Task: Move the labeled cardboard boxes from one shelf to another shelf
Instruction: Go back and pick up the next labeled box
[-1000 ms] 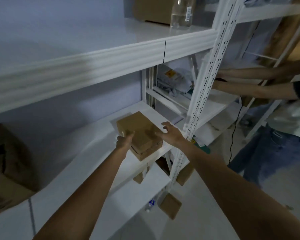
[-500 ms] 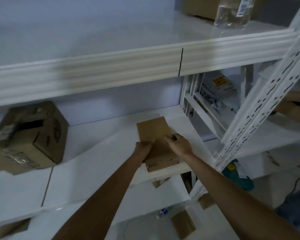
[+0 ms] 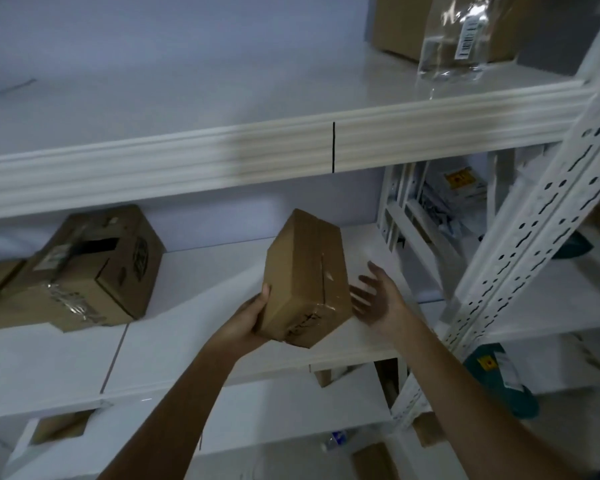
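A small taped cardboard box (image 3: pixel 305 278) is lifted and tilted above the middle white shelf (image 3: pixel 194 344). My left hand (image 3: pixel 248 320) grips it from below and at its left side. To the box's right, my right hand (image 3: pixel 374 296) has its fingers spread and is not holding it; whether the fingertips still touch the box I cannot tell. A bigger cardboard box (image 3: pixel 84 268) with a label and clear tape rests on the same shelf at the left. The upper shelf (image 3: pixel 222 95) lies above, mostly bare.
At the upper shelf's right end are a clear plastic bag (image 3: pixel 454 39) and a brown box (image 3: pixel 402 26). A perforated white upright (image 3: pixel 534 244) slants down the right side. Packets lie in the neighbouring rack (image 3: pixel 461 188). Lower shelves hold small boxes (image 3: pixel 59 427) and a teal parcel (image 3: pixel 499 375).
The small box has come up off the middle shelf and tipped on end in my left hand. My right hand has let go and opened. The view has tilted upward.
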A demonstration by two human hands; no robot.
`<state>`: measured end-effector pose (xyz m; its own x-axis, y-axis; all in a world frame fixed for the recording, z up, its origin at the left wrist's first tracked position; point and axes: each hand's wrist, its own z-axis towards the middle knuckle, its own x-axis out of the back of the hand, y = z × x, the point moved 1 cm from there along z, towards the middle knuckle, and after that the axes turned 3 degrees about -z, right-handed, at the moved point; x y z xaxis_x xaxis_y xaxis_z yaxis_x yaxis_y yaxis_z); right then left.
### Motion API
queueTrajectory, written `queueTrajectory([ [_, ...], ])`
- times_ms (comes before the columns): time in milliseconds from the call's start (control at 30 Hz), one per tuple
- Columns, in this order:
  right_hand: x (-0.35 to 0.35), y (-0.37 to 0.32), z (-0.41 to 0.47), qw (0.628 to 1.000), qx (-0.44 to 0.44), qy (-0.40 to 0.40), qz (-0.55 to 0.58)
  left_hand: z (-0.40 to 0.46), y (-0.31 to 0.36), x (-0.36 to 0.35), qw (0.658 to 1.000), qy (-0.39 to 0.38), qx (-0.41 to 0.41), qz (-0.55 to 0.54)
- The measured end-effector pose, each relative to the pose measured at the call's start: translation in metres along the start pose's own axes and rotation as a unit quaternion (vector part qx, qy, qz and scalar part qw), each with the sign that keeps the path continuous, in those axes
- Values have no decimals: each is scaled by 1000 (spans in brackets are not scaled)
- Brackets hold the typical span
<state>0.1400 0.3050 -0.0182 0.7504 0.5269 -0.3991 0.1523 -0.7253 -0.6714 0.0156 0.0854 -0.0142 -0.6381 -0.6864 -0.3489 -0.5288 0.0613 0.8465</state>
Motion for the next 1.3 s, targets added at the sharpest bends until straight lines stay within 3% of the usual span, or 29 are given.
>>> queueTrajectory([
  [167, -25, 39, -25, 983, -97, -151, 32, -3, -13, -6, 998, -55, 17, -16],
  [267, -33, 48, -34, 978, -95, -179, 43, -5, -7, -9, 999, -21, 3, 35],
  [400, -33, 47, -22, 987, -52, -150, 19, -10, 14, 2, 989, 63, -37, 132],
  [500, -38, 42, -21, 993, -5, -105, -46, -24, 30, 3, 990, 50, -30, 128],
  [633, -47, 40, -24, 986, 80, -79, -123, -34, 28, -1, 966, 44, 10, 256],
  [767, -49, 32, -40, 967, 154, -28, -202, -40, 24, 2, 966, 67, 15, 249],
  [933, -37, 28, -47, 937, 222, -35, -266, -48, 12, 11, 981, 42, 4, 192],
  [1000, -33, 23, -47, 937, 203, -62, -276, -53, 7, 17, 988, 31, 3, 153],
  [1167, -18, 11, -41, 946, 59, -158, -276, -68, 2, 19, 990, 6, 15, 140],
  [1300, -27, 18, -49, 934, 59, -200, -292, -80, 2, 21, 988, 9, 28, 154],
])
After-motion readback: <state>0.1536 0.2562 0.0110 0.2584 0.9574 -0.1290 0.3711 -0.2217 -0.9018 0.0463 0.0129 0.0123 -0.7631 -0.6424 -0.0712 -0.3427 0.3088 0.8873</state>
